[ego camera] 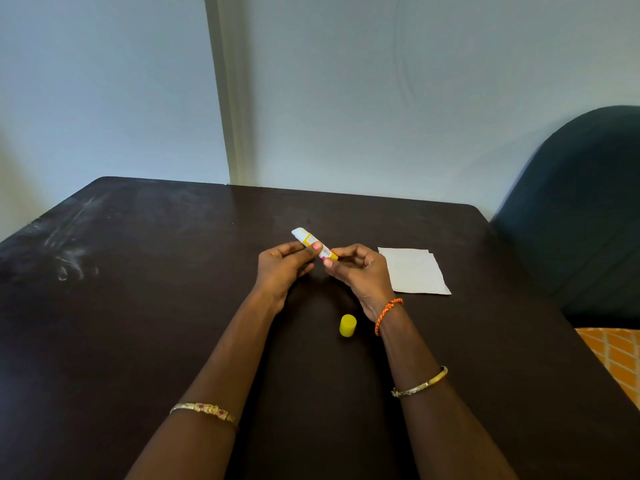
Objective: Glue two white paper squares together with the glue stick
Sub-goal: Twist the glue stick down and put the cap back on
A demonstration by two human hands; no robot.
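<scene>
Both hands hold an uncapped glue stick (309,240) above the middle of the dark table (138,306). The stick is white and yellow, and its white tip points up and to the left. My left hand (285,268) grips its middle between thumb and fingers. The yellow base end is pinched by my right hand (360,271). Its yellow cap (347,325) lies on the table between my forearms. Two white paper squares (414,270) lie stacked and slightly offset on the table, just right of my right hand.
A dark blue chair back (581,209) stands at the table's right edge, with an orange patterned cloth (613,358) below it. A pale wall is behind the table. Whitish scuff marks (65,244) cover the table's far left.
</scene>
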